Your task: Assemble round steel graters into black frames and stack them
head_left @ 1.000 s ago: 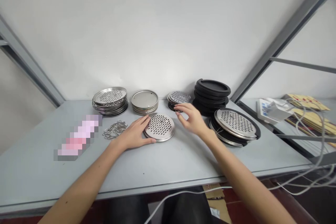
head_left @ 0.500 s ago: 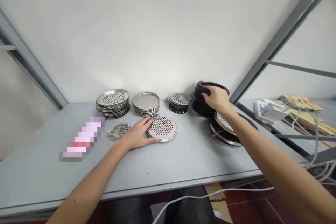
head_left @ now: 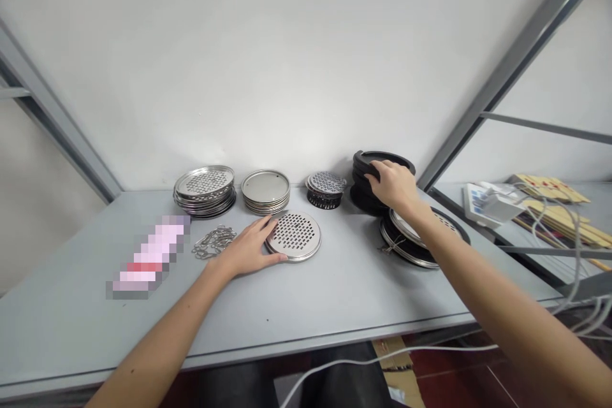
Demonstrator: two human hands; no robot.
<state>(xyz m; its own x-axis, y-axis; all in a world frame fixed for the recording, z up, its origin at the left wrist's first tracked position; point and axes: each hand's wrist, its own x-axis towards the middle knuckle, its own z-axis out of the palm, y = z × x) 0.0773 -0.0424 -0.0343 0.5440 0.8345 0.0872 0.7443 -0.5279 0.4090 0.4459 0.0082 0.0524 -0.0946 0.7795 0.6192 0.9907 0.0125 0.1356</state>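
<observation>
My left hand (head_left: 248, 247) lies around the left rim of a round perforated metal cover (head_left: 297, 233) on the table, fingers at its far side and thumb at its near edge. A pile of metal hooks or clips (head_left: 211, 242) is just left of that hand. Farther right, my right hand (head_left: 393, 186) is closed over the near side of the top black ring (head_left: 385, 157) on a stack of them; its fingertips are partly hidden. Under my right forearm sits a stack of perforated metal covers and black rings (head_left: 410, 243).
Along the wall stand a stack of perforated covers (head_left: 204, 190), plain metal discs (head_left: 266, 189) and smaller perforated discs (head_left: 326, 189). A blurred-out pink object (head_left: 153, 255) lies at the left. Beyond the right frame are a power strip (head_left: 482, 204), cables and yellow sheets (head_left: 568, 223).
My right hand has shifted slightly down and left at the black ring stack. My left hand stays on the perforated cover, and the whole view has moved a little.
</observation>
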